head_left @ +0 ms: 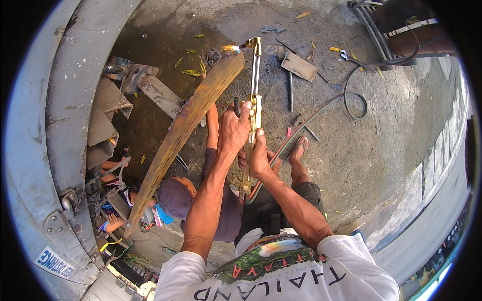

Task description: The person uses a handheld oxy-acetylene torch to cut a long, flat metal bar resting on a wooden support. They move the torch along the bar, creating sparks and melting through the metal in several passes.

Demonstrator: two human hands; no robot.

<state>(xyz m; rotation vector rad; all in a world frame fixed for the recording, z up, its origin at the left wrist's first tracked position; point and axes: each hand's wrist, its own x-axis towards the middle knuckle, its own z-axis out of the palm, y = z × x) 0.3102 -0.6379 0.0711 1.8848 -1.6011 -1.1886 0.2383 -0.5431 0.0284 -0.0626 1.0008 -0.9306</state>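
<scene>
A brass cutting torch (255, 72) with a steel tube points upward, and a flame (232, 48) burns at its angled tip near the top end of a long, rusty curved bar (186, 125). My left hand (236, 128) is closed around the torch by its brass valve body, thumb up, beside a black lever. Lower down, my right hand (258, 158) grips the torch's handle. Twin hoses (287, 144) run from the handle's lower end off to the upper right. A co-worker in a cap (173, 198) reaches an arm (212, 130) up behind the bar; that hand is mostly hidden.
Steel offcuts (103, 115) lie at the left beside a large grey metal structure (70, 100). Another person's hand (114, 220) shows low left. A small plate (298, 66), rods and leaves lie on the concrete floor (361, 160). A metal rack (381, 35) stands top right.
</scene>
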